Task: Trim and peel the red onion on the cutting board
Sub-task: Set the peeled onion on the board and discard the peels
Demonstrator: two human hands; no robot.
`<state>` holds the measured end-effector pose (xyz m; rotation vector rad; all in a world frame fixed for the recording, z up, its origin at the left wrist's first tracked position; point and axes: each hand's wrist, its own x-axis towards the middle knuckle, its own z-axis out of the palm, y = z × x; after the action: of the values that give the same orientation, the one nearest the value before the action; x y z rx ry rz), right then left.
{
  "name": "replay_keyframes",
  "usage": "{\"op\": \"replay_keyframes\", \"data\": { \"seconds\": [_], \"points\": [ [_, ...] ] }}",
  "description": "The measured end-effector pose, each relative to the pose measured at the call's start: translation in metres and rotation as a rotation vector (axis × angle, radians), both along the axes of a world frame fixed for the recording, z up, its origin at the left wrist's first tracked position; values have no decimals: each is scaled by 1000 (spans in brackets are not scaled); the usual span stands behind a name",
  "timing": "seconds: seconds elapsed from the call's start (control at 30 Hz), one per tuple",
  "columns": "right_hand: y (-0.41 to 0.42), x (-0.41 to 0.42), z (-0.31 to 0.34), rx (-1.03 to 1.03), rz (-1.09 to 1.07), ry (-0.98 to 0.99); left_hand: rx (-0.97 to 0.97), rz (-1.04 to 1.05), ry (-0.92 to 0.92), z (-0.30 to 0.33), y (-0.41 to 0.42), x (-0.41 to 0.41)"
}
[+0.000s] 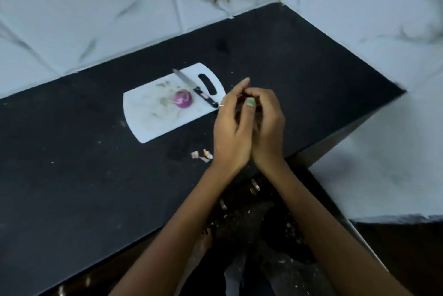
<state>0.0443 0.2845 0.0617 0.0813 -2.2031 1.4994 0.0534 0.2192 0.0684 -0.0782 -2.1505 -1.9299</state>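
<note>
A peeled purple-red onion sits on the white cutting board, near its middle. A black-handled knife lies on the board just behind the onion, blade pointing to the far left. My left hand and my right hand are pressed together above the counter, to the right of the board and apart from the onion. My left fingers are nearly straight. My right fingers curl against the left hand, and whatever is between the palms is hidden.
The board lies on a black counter against marble-patterned wall tiles. A few pale peel scraps lie on the counter beside my left wrist. Thin skin bits are scattered over the board. The counter's right edge drops off near my right hand.
</note>
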Motion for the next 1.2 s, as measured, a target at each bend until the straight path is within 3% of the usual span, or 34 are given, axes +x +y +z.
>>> {"op": "replay_keyframes", "data": {
  "seconds": [0.13, 0.33, 0.43, 0.57, 0.77, 1.0, 1.2],
  "points": [
    [-50, -12, 4, -152, 115, -93, 199, 128, -112, -8, -62, -6],
    [-83, -28, -43, -65, 158, -328, 161, 183, -246, -67, -119, -16],
    [-80, -31, -73, 119, 158, -443, 166, 171, -310, -93, -130, -8],
    [-76, -22, -105, 592, 233, -538, 225, 182, -353, -110, -131, -2],
    [-90, 4, -123, 921, 385, -332, 296, 180, -354, -111, -124, -6],
    [-61, 6, -129, 962, 478, 13, 357, 184, -372, -107, -115, -11],
    [-62, 24, -126, 1025, 412, -33, 375, 188, -385, -106, -116, -13]
  ]
}}
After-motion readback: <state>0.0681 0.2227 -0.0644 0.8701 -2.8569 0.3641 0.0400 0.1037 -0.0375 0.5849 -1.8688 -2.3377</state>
